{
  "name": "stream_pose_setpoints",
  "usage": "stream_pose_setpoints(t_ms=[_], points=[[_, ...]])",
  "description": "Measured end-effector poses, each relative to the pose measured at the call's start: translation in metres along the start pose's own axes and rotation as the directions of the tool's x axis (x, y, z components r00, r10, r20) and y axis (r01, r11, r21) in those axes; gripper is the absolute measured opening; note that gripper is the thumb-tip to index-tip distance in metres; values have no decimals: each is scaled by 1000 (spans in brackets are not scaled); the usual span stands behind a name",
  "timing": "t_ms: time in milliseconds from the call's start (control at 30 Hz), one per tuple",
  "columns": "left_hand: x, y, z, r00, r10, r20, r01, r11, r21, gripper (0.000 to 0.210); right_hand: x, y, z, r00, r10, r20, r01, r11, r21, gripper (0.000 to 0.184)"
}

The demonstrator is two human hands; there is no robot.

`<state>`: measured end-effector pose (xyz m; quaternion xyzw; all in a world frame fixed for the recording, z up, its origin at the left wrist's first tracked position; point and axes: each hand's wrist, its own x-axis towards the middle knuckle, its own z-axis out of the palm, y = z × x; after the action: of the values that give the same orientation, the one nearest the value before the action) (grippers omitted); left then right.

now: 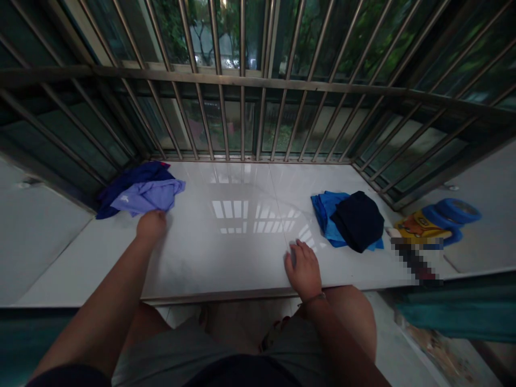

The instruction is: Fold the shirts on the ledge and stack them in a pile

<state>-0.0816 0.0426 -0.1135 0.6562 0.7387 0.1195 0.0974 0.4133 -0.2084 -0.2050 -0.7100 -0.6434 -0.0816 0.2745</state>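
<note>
My left hand [152, 228] reaches to the left side of the white ledge, its fingers closed at the near edge of a lavender piece of clothing [147, 196]. Under and behind that cloth lies a crumpled dark blue garment [135, 176] with a bit of red at its far end. Palm down on the ledge near its front edge, my right hand [304, 270] holds nothing, its fingers slightly bent and thumb apart. To the right of it sits a folded bright blue garment [327, 215], with a folded navy cloth [358, 220] on top.
The glossy white ledge [226, 258] runs up to metal window bars [242, 123]. At far right are a yellow-and-blue bottle [431, 223] lying on its side and a blurred-out object [417, 262]. Teal curtains [463, 309] hang below the ledge.
</note>
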Motion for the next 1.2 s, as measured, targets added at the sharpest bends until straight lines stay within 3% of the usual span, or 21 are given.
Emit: stream_pose_setpoints(t_ms=[67, 133, 167, 200, 233, 300, 400, 500, 567, 633, 733, 867, 967, 1067, 1200], points=[[-27, 17, 12, 999, 52, 9, -52, 998, -30, 31, -1, -1, 1, 1000, 8, 8, -9, 1000, 14, 36], [-70, 40, 31, 982, 184, 29, -180, 978, -102, 29, 0, 0, 1, 1000, 15, 17, -15, 1000, 27, 36], [-96, 52, 41, 958, 285, 44, -275, 949, -157, 30, 1, 1, 0, 1000, 17, 19, -18, 999, 32, 36], [-125, 63, 51, 895, 445, 12, -425, 862, -275, 33, 3, 1, -1, 1000, 19, 19, -20, 999, 35, 35], [-154, 73, 60, 849, 529, 16, -495, 805, -328, 34, 4, 2, -3, 1000, 18, 22, -19, 999, 41, 35], [-207, 88, 74, 784, 620, -3, -573, 722, -388, 21, 5, -1, -9, 999, -17, 51, 12, 996, 89, 34], [-254, 93, 84, 747, 659, -82, -634, 671, -385, 39, -6, -19, -19, 975, -162, 151, 116, 955, 274, 36], [-260, 84, 93, 764, 641, -76, -629, 712, -312, 53, -34, -55, -22, 927, -305, 220, 201, 897, 395, 48], [-253, 77, 100, 768, 635, -78, -630, 730, -265, 55, -53, -80, -18, 916, -334, 223, 245, 904, 351, 67], [-244, 71, 106, 769, 633, -93, -635, 739, -226, 53, -66, -98, -11, 925, -318, 208, 262, 930, 257, 73], [-238, 68, 108, 762, 641, -94, -646, 742, -178, 47, -68, -106, -1, 938, -285, 197, 252, 951, 177, 61], [-239, 70, 105, 764, 636, -106, -644, 746, -166, 53, -57, -96, -4, 940, -301, 161, 265, 940, 213, 40], [-238, 70, 104, 770, 626, -124, -637, 746, -192, 55, -48, -91, -26, 938, -320, 137, 266, 913, 310, 28], [-237, 69, 100, 775, 618, -132, -631, 744, -219, 36, -39, -93, -62, 944, -308, 118, 232, 874, 427, 25], [-239, 71, 83, 809, 554, -196, -586, 735, -341, 18, -27, -97, -113, 969, -191, 156, 82, 846, 526, 27]])
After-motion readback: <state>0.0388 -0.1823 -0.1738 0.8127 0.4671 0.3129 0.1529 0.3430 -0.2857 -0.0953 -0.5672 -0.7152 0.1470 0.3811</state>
